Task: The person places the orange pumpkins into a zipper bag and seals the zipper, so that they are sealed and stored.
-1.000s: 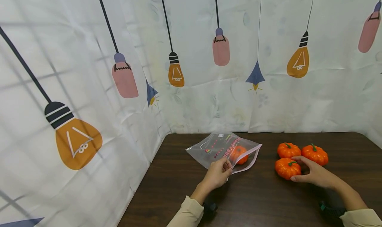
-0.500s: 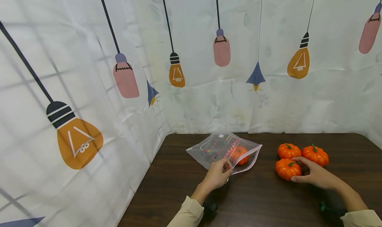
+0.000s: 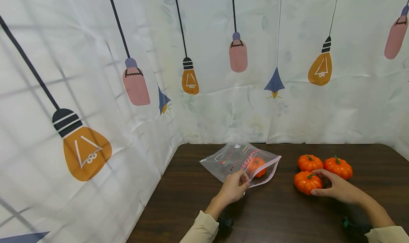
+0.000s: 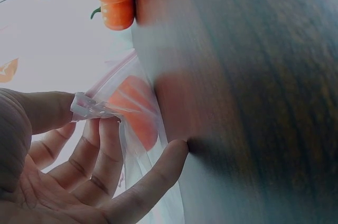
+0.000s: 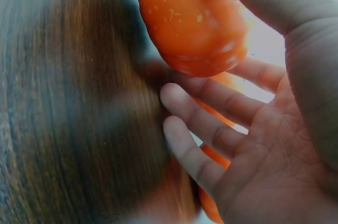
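My left hand pinches the open edge of a clear printed zip bag between thumb and fingers. In the left wrist view, a whitish slider sits under the thumb. One small orange pumpkin lies inside the bag near its mouth. To the right, my right hand holds another pumpkin at its side, thumb in front and index finger behind. The right wrist view shows this pumpkin close, with the other fingers spread below it.
Behind the held pumpkin, two more orange pumpkins with green stems, a left one and a right one, stand close together. All rest on a dark wooden table. A pale curtain printed with lamps hangs behind and to the left.
The head view has shifted very slightly. Both hands, the bag and the pumpkins keep nearly the same places.
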